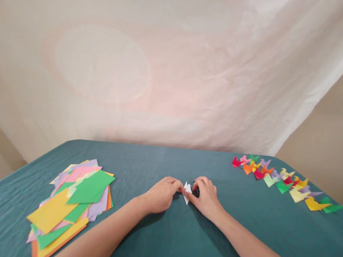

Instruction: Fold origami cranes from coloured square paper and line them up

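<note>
Pale cloth hangs behind the green-covered table. On its left lies a heap of coloured sheets; at far right, small folded birds. Near the middle, the left hand and the right hand together pinch one white folded paper.

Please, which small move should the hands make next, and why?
Probably the right hand could press the small white paper along a fold while the left hand steadies it: both hands are at the paper, which is folded into sharp points at top and bottom.
</note>
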Demonstrator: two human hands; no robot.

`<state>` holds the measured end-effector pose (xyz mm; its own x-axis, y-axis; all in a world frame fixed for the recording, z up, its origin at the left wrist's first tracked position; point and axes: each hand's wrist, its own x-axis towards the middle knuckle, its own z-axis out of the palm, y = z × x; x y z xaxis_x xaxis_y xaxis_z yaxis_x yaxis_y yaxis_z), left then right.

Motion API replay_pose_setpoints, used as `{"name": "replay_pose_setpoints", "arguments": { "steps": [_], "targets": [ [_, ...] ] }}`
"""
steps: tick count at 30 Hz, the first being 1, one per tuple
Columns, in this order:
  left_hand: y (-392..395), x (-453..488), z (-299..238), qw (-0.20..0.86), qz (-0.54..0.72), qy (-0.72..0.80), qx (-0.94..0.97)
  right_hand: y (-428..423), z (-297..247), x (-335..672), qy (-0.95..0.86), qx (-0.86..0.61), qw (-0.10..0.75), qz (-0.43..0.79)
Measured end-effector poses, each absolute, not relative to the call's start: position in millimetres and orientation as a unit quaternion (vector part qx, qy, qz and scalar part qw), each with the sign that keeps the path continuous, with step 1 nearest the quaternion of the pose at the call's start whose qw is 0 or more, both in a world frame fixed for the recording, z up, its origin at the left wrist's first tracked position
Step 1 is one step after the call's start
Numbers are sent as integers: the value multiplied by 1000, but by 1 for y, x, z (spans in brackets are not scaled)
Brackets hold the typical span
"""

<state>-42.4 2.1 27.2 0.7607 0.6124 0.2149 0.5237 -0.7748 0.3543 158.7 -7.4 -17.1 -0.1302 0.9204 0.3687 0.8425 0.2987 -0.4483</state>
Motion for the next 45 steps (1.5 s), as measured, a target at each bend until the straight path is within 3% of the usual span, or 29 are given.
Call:
{"name": "replay_pose_setpoints", "arguments": {
  "steps": [45],
  "targets": [
    [-4, -38, 35, 94, 109, 324, 935, -22, 0, 166, -783, -548, 253, 153]
  ]
}}
